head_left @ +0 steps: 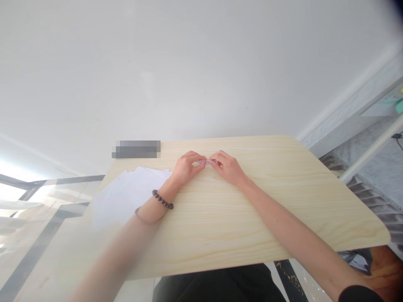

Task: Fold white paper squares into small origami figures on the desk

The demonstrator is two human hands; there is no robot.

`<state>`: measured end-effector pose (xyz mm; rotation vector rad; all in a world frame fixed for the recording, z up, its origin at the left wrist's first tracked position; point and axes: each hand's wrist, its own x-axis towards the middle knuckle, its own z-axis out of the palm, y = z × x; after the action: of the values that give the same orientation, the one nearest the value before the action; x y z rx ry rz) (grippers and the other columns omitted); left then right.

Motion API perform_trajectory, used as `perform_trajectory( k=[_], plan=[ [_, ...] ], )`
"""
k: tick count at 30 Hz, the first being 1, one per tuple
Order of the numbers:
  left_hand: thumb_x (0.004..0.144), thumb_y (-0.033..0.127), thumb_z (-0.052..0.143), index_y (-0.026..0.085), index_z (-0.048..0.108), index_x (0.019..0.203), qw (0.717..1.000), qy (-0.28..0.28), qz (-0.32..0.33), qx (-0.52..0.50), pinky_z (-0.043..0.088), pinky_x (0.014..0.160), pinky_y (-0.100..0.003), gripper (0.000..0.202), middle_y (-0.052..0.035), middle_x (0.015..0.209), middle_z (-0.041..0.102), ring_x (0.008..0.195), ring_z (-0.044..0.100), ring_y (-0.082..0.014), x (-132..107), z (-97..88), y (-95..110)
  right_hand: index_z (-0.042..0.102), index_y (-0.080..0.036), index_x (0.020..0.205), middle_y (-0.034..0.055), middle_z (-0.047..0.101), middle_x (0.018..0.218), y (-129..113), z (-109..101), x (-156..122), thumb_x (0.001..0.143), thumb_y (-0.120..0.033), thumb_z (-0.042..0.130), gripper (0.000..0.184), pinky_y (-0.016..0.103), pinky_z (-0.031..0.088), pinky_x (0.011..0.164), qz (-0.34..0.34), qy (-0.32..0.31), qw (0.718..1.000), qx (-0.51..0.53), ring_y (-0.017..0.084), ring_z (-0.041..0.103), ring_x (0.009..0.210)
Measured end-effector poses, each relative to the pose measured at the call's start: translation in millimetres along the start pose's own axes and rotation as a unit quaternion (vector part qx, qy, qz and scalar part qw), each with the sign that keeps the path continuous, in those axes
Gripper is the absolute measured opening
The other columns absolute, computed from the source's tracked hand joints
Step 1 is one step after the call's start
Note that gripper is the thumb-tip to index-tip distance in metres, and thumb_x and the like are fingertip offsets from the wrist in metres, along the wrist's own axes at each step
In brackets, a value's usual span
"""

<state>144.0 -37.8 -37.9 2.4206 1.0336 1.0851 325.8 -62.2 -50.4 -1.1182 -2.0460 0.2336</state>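
Both hands meet above the far middle of the table, fingertips almost touching. Between them is a small, thin white piece of paper [207, 162], mostly hidden by the fingers. My left hand [189, 167] pinches its left end between thumb and fingers, and a dark bead bracelet circles that wrist. On the other side my right hand [228, 167] pinches the right end with thumb and forefinger. Several white paper sheets [126, 193] lie fanned out to the left, partly under my left forearm.
The light wood table [267, 201] has rounded corners and backs onto a white wall [201, 75]. At its far left corner is a blurred-out dark grey block [137, 149]. A pale pole [371, 149] rises beyond the right edge. My dark-clothed lap [220, 285] is below the front edge.
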Motion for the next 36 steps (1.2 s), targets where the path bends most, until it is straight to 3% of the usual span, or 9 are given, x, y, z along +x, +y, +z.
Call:
perform_trajectory(
  k=[6,13,24,32,36],
  plan=[
    [0.08,0.026,0.052,0.019,0.066,0.081,1.0,-0.004,0.013,0.019,0.044,0.074,-0.025,0.016,-0.0017,0.079,0.066,0.078,0.057,-0.0137,0,0.2,1,0.055,-0.02,0.086,0.0029,0.057,0.085,-3,-1,1,0.087,-0.028,0.04,0.017,0.024,0.04,0.064,-0.002,-0.01,1.0,-0.005,0.011,0.052,0.069],
    [0.079,0.034,0.053,0.019,0.065,0.08,0.997,0.018,-0.071,0.033,0.045,0.071,-0.025,0.019,-0.0022,0.084,0.066,0.079,0.058,-0.0144,-2,5.2,-1,0.055,-0.02,0.086,0.0035,0.057,0.086,-2,-3,5,0.089,-0.026,0.036,0.02,0.024,0.04,0.069,0.005,0.0,1.0,0.002,0.012,0.053,0.077],
    [0.078,0.024,0.05,0.021,0.067,0.088,0.998,-0.003,-0.069,0.012,0.047,0.07,-0.023,0.02,-0.0019,0.089,0.067,0.083,0.059,-0.0147,0,3.1,2,0.056,-0.021,0.086,0.0036,0.057,0.086,5,-5,6,0.089,-0.027,0.037,0.02,0.025,0.04,0.068,0.01,0.023,1.0,0.011,0.013,0.053,0.077],
    [0.079,0.038,0.051,0.021,0.067,0.085,0.987,0.005,-0.161,-0.01,0.045,0.068,-0.022,0.024,0.0007,0.081,0.07,0.066,0.06,-0.0122,0,1.1,2,0.056,-0.021,0.086,0.0035,0.057,0.086,10,-5,6,0.088,-0.027,0.038,0.02,0.025,0.041,0.07,0.004,0.031,0.999,0.009,0.013,0.053,0.079],
    [0.079,0.035,0.05,0.021,0.067,0.086,0.986,0.006,-0.165,-0.014,0.044,0.066,-0.021,0.023,0.001,0.077,0.069,0.065,0.06,-0.0117,0,1.2,3,0.056,-0.021,0.085,0.0036,0.057,0.086,9,-5,7,0.088,-0.027,0.037,0.02,0.025,0.041,0.07,0.005,0.033,0.999,0.009,0.013,0.053,0.079]
  ],
)
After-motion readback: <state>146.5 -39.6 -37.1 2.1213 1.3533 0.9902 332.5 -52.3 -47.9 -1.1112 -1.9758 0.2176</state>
